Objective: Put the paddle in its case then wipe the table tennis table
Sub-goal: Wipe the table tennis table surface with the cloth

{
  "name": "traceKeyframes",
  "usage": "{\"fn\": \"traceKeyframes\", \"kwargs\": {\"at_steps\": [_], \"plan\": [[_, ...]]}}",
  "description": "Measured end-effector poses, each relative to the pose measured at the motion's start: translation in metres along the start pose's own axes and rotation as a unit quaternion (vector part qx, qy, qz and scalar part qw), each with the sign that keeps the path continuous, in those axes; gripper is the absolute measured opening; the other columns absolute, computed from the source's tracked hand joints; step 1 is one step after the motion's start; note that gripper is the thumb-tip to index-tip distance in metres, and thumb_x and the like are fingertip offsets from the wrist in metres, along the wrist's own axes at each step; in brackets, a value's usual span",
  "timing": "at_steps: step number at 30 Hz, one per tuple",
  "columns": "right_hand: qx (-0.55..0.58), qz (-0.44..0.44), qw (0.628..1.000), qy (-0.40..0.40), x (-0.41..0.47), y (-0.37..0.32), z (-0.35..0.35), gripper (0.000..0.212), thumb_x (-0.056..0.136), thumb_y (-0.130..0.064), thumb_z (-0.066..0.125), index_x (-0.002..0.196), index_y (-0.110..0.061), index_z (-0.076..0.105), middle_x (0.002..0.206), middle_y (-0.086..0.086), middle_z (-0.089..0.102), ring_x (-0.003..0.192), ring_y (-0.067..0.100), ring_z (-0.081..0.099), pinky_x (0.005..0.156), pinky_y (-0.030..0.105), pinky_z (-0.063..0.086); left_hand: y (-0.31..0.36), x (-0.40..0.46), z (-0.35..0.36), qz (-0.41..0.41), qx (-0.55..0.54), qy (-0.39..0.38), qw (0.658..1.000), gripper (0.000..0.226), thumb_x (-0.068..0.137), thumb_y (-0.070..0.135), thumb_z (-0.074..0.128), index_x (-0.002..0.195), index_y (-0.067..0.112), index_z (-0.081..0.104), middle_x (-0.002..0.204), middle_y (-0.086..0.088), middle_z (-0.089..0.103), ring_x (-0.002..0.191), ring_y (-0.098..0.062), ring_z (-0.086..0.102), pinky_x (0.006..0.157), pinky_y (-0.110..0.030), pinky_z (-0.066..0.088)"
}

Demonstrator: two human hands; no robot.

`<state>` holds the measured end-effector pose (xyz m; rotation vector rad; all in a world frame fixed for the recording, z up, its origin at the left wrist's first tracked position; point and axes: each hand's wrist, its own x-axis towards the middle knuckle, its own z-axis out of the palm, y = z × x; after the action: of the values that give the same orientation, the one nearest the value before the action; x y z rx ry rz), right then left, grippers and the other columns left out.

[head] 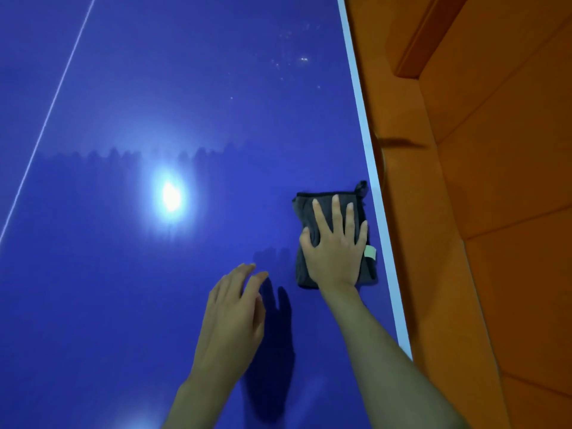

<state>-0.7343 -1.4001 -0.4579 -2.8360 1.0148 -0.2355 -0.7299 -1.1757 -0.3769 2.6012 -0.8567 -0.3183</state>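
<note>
My right hand (335, 243) lies flat on a dark grey folded cloth (332, 239), fingers straight and spread, palm pressing it onto the blue table (154, 88). The cloth sits at the table's right side, just beside the white edge line (368, 150); a small loop (360, 187) sticks out at its far right corner and a pale tag (370, 252) shows at its right side, next to my little finger. My left hand (232, 314) is near the cloth's left, fingers loosely extended and close together, holding nothing; I cannot tell whether its fingertips touch the surface. Its shadow (272, 351) falls on the table to its right. A bright lamp reflection (171, 196) glares on the surface to the left of the cloth. A thin white line (52, 97) runs along the table at the far left. White specks (297, 60) dot the far surface near the edge. Orange floor (495, 212) lies beyond the table's right edge.
</note>
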Motion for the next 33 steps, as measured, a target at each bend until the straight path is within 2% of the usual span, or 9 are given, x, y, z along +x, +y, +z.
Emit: {"fn": "traceKeyframes", "kwargs": {"at_steps": [6, 10, 16, 22, 33], "plan": [[0.004, 0.018, 1.000, 0.015, 0.114, -0.011, 0.013, 0.064, 0.099, -0.059, 0.034, 0.161, -0.042, 0.033, 0.172, 0.001, 0.023, 0.160, 0.030, 0.015, 0.126, 0.060, 0.013, 0.004, 0.058, 0.001, -0.005, -0.038, 0.010, 0.999, 0.045, 0.093, 0.004, 0.063, 0.135, 0.019, 0.058, 0.146, -0.001, 0.052, 0.141, -0.024, 0.045, 0.109, -0.049, 0.045], [0.014, -0.005, 1.000, 0.009, 0.174, -0.010, 0.016, 0.064, 0.100, -0.060, 0.033, 0.160, -0.040, 0.034, 0.172, 0.002, 0.025, 0.160, 0.031, 0.016, 0.125, 0.062, 0.015, 0.005, 0.080, -0.001, -0.026, -0.056, 0.010, 0.998, 0.044, 0.095, 0.007, 0.062, 0.136, 0.021, 0.058, 0.150, -0.002, 0.048, 0.141, -0.026, 0.045, 0.109, -0.050, 0.046], [0.031, -0.045, 0.998, -0.006, 0.189, -0.003, 0.017, 0.064, 0.102, -0.056, 0.025, 0.161, -0.036, 0.034, 0.171, 0.005, 0.027, 0.159, 0.031, 0.017, 0.126, 0.060, 0.015, 0.009, 0.085, -0.004, -0.022, -0.058, 0.017, 0.998, 0.043, 0.096, 0.006, 0.060, 0.136, 0.021, 0.058, 0.150, -0.001, 0.047, 0.138, -0.026, 0.047, 0.107, -0.047, 0.045], [0.021, -0.056, 0.998, -0.019, 0.104, 0.013, 0.007, 0.061, 0.104, -0.052, 0.028, 0.163, -0.035, 0.031, 0.172, 0.003, 0.026, 0.160, 0.028, 0.017, 0.128, 0.056, 0.014, 0.028, 0.047, 0.002, -0.011, -0.063, 0.021, 0.998, 0.041, 0.096, 0.005, 0.058, 0.134, 0.019, 0.059, 0.148, -0.002, 0.049, 0.138, -0.026, 0.046, 0.107, -0.046, 0.045], [0.015, -0.071, 0.995, -0.072, -0.176, 0.076, -0.032, 0.061, 0.107, -0.049, 0.033, 0.166, -0.037, 0.020, 0.175, 0.002, 0.013, 0.162, 0.027, 0.009, 0.128, 0.055, 0.013, 0.091, -0.087, 0.020, 0.037, -0.031, 0.053, 0.997, 0.041, 0.094, 0.004, 0.060, 0.133, 0.016, 0.061, 0.143, -0.005, 0.052, 0.132, -0.027, 0.049, 0.105, -0.045, 0.045]]}}
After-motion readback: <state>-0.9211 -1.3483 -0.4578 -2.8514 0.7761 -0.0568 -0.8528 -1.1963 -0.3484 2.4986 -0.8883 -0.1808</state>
